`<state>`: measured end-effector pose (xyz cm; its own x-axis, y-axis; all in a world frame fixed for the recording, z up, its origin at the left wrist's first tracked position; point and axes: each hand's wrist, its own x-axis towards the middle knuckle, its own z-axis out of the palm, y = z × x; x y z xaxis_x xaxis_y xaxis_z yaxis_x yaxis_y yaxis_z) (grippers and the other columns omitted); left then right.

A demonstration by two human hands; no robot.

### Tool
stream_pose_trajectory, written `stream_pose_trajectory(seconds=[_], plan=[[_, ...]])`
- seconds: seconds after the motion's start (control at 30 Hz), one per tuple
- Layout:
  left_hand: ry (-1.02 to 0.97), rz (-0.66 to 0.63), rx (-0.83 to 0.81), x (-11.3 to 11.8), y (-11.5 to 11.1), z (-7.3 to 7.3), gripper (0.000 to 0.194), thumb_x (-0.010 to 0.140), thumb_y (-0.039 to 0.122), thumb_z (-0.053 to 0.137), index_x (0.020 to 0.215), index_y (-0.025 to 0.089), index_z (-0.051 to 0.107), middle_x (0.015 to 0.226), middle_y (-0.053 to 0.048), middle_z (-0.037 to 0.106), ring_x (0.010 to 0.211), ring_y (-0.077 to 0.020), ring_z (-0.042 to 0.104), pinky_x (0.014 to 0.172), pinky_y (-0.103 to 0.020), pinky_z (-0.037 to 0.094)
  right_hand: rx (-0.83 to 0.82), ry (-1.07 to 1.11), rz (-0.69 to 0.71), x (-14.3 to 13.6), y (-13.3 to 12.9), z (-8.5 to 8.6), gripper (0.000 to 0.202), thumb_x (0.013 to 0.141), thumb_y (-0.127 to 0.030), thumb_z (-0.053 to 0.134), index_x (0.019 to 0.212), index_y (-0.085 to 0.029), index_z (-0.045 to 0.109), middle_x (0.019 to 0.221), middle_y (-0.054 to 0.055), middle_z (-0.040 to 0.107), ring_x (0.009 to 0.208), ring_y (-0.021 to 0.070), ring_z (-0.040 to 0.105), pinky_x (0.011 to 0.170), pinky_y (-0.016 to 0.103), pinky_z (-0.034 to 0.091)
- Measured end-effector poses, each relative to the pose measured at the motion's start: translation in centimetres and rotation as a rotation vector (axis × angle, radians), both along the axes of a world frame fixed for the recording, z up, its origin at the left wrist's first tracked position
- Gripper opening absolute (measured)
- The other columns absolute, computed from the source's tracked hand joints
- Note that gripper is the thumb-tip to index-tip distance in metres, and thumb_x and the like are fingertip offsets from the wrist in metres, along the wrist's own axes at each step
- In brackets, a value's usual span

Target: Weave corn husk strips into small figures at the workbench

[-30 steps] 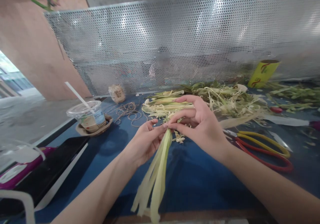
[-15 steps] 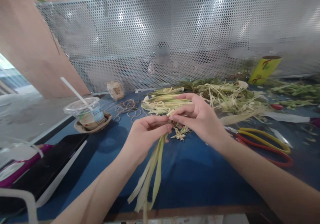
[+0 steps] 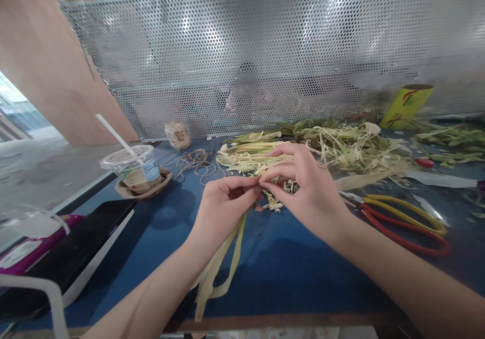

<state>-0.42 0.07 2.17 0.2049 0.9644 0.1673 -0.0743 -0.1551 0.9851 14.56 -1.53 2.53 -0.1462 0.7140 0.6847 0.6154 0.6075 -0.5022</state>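
Observation:
My left hand (image 3: 231,197) is closed round a bundle of pale green leaf strips (image 3: 220,268), which look like corn husk. Their long ends hang below it, above the table's front edge. My right hand (image 3: 299,177) is closed in a pinch, its thumb and forefinger touching the left fingertips; what lies between them is too small to make out. The other right fingers are curled loosely above. Small pale husk scraps (image 3: 273,201) lie just behind the hands. Beyond them is a row of trimmed strips (image 3: 250,157).
On the right lie scissors (image 3: 405,223) with red and yellow handles, a knife (image 3: 439,178) and a heap of husks (image 3: 348,147). A yellow tube (image 3: 407,107) leans behind. At left are a plastic cup (image 3: 140,172), tangled twine (image 3: 195,163) and a black tablet-like slab (image 3: 71,253).
The hanging strips have swung and bent, with their lower ends shifted left. Both hands stay together in nearly the same place; the view has moved slightly.

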Motion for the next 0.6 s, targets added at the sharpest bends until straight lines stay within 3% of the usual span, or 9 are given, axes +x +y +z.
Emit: stream_pose_trajectory(seconds=[0.13,0.27,0.4,0.6], plan=[[-0.017,-0.004,0.007,0.2,0.0,-0.2,0.014,0.063,0.016,0.068,0.077,0.013,0.07,0.067,-0.001,0.069,0.053,-0.0098,0.061,0.055,-0.022,0.055,0.098,-0.102,-0.037,0.0,-0.1,-0.8,0.033,0.078,-0.011,0.051,0.107,-0.023,0.04,0.093,0.002,0.063,0.078,0.0132,0.064,0.064,0.022,0.049],[0.003,0.042,0.001,0.2,-0.1,-0.1,0.015,0.061,0.016,0.069,0.076,0.012,0.07,0.067,-0.001,0.07,0.052,-0.01,0.062,0.054,-0.022,0.055,0.184,-0.188,-0.095,0.1,0.1,-1.4,0.025,0.079,-0.014,0.049,0.102,-0.023,0.043,0.095,0.003,0.062,0.082,0.0151,0.064,0.063,0.023,0.048],[0.073,0.096,0.066,0.3,-0.3,-0.1,0.016,0.062,0.015,0.067,0.077,0.013,0.07,0.07,-0.001,0.07,0.054,-0.0111,0.063,0.056,-0.023,0.056,0.08,-0.164,-0.125,0.1,0.2,-1.2,0.019,0.077,-0.013,0.049,0.091,-0.023,0.041,0.087,0.001,0.062,0.073,0.0144,0.064,0.055,0.021,0.044],[0.328,0.156,0.279,0.1,-0.4,-0.5,0.019,0.069,0.017,0.061,0.086,0.012,0.069,0.075,-0.004,0.068,0.057,-0.0126,0.064,0.057,-0.023,0.055,-0.036,-0.132,-0.124,-0.2,-0.1,-0.7,0.021,0.076,-0.01,0.048,0.088,-0.023,0.038,0.084,-0.001,0.06,0.066,0.0119,0.062,0.049,0.018,0.04]])
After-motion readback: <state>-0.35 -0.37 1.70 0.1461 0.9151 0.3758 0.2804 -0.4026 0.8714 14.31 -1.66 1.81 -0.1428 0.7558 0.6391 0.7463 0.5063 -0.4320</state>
